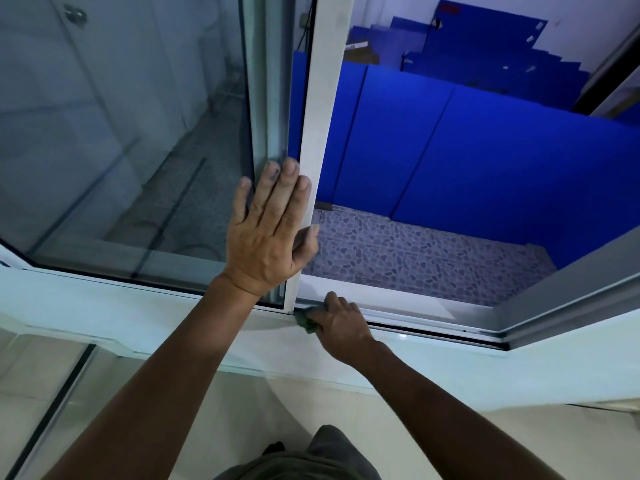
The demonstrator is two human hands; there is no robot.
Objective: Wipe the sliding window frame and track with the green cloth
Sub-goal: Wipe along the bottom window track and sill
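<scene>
The white sliding window frame (pixel 323 109) stands upright in the middle, with its glass pane to the left. My left hand (pixel 272 230) lies flat against the frame's lower part, fingers spread upward and thumb hooked around the frame's edge. Below it runs the bottom track (pixel 433 327), a dark groove between white rails. My right hand (pixel 341 323) presses a bunched green cloth (pixel 306 320) into the track right at the foot of the sliding frame. Only a small part of the cloth shows at my fingertips.
Beyond the open window lie a pebble-patterned tiled floor (pixel 415 251) and several blue panels (pixel 485 150) leaning against the wall. A grey fixed frame (pixel 571 289) rises on the right. A white sill (pixel 485 372) spans below the track.
</scene>
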